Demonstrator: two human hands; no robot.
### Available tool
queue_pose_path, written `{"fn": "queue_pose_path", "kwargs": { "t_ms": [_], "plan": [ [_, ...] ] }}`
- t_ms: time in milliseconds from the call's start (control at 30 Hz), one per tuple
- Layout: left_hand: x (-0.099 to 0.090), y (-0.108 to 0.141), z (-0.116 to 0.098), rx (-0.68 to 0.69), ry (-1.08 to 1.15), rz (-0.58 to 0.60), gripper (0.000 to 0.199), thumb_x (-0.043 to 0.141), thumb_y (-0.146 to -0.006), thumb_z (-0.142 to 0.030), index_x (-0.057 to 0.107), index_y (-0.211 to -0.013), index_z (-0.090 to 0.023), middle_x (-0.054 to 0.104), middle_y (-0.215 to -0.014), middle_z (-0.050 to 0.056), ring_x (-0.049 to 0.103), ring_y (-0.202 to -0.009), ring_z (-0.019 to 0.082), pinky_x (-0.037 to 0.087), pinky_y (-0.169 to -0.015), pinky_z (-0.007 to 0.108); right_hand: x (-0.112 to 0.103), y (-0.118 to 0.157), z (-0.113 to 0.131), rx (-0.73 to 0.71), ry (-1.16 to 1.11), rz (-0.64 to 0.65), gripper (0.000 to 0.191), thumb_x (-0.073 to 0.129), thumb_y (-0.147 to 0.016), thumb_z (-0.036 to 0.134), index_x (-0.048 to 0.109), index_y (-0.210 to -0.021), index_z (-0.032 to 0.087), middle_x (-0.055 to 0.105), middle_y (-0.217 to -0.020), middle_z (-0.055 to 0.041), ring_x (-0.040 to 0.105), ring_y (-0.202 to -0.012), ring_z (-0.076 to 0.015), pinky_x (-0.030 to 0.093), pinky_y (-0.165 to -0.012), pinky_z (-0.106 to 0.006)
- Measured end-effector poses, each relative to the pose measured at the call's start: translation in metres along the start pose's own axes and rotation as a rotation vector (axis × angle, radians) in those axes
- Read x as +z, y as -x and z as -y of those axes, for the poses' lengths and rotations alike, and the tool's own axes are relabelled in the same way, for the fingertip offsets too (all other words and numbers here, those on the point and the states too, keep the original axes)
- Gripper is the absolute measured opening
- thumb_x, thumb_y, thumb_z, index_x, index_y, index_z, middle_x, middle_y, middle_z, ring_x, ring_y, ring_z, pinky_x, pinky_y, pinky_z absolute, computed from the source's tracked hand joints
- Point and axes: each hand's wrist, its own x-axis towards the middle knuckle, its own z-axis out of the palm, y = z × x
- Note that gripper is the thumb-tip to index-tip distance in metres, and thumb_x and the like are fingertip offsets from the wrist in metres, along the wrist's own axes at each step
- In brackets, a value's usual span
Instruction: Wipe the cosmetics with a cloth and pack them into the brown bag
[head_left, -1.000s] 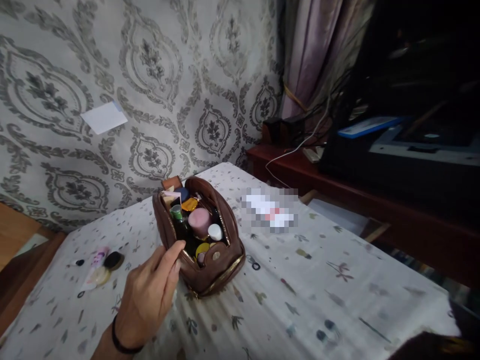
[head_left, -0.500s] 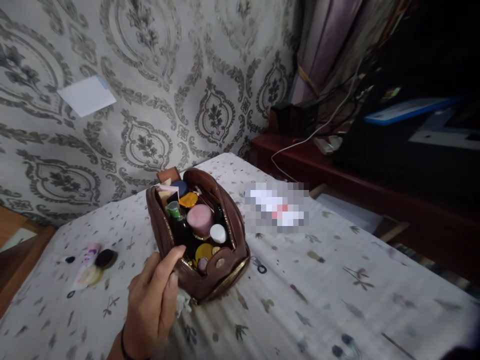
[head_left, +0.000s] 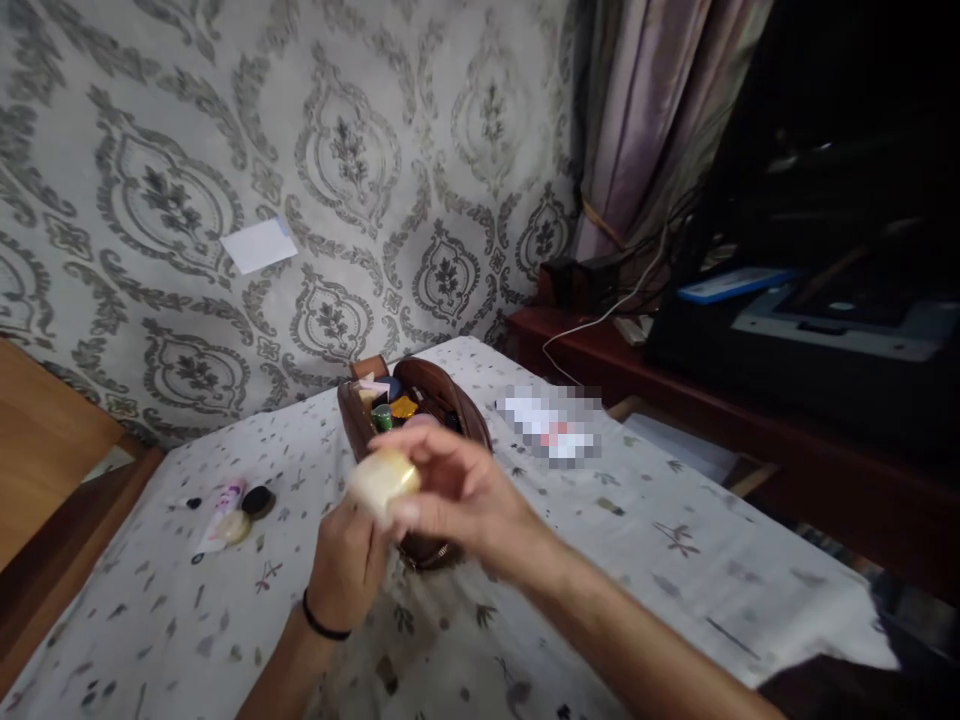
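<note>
A small cream-coloured cosmetic jar (head_left: 381, 482) with a gold band, blurred by motion, is held up between my two hands. My right hand (head_left: 469, 495) grips it from the right, thumb below and fingers over the top. My left hand (head_left: 346, 560), a black band at its wrist, is closed against the jar's underside; its fingertips are hidden. Behind them the brown cosmetic bag (head_left: 469, 420) stands unzipped on the bed, partly covered by my hands. Inside it show a green-capped bottle (head_left: 382, 416), an orange-gold item (head_left: 403, 406) and other cosmetics.
On the patterned sheet (head_left: 630, 560) at left lie a pink-and-white tube (head_left: 225, 500), a dark round lid (head_left: 258, 501) and a pale round jar (head_left: 234, 527). A pixelated white item (head_left: 551, 425) lies right of the bag. A dark red wooden stand (head_left: 570, 345) borders the right side.
My right hand has come into view with the cosmetic jar. My left hand has moved from the bag's near edge to the jar. The view has shifted, leaving the bag farther right.
</note>
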Motion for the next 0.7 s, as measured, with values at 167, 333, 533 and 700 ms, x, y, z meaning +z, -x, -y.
{"fn": "queue_pose_path", "kwargs": {
  "t_ms": [167,333,533,700],
  "plan": [
    [-0.005,0.000,0.002,0.242,0.325,-0.012,0.039,0.033,-0.101,-0.025,0.052,-0.135,-0.019,0.068,-0.110,0.010,0.069,-0.097,0.017,0.056,-0.087,0.030,-0.046,-0.021,0.021,-0.070,0.805,-0.260,0.032,0.072,-0.077,0.022,0.056,-0.106,0.019,0.063,-0.090,-0.0001,0.061,-0.076,-0.0130,0.051,-0.072,-0.027],
    [-0.003,0.001,0.002,0.212,0.347,0.000,0.040,0.032,-0.101,-0.027,0.052,-0.135,-0.020,0.067,-0.112,0.010,0.067,-0.101,0.018,0.055,-0.090,0.031,-0.050,-0.036,0.016,0.029,1.479,0.018,0.026,0.070,-0.077,0.013,0.060,-0.100,0.017,0.063,-0.100,-0.0050,0.060,-0.087,-0.0165,0.043,-0.076,-0.026],
    [-0.001,0.002,0.002,0.188,0.375,0.010,0.041,0.031,-0.102,-0.030,0.052,-0.135,-0.019,0.067,-0.114,0.011,0.067,-0.103,0.018,0.055,-0.090,0.031,-0.035,-0.057,0.017,0.156,1.818,0.317,0.018,0.067,-0.082,0.022,0.067,-0.099,0.018,0.069,-0.101,-0.0088,0.062,-0.100,-0.0231,0.041,-0.077,-0.026],
    [0.000,0.003,0.002,0.186,0.394,0.010,0.041,0.030,-0.102,-0.029,0.052,-0.135,-0.019,0.066,-0.116,0.011,0.066,-0.106,0.018,0.055,-0.090,0.031,-0.035,-0.070,0.006,0.158,1.914,0.375,0.018,0.055,-0.087,0.017,0.071,-0.096,0.016,0.068,-0.111,-0.0138,0.063,-0.105,-0.0249,0.045,-0.074,-0.026]
  ]
}}
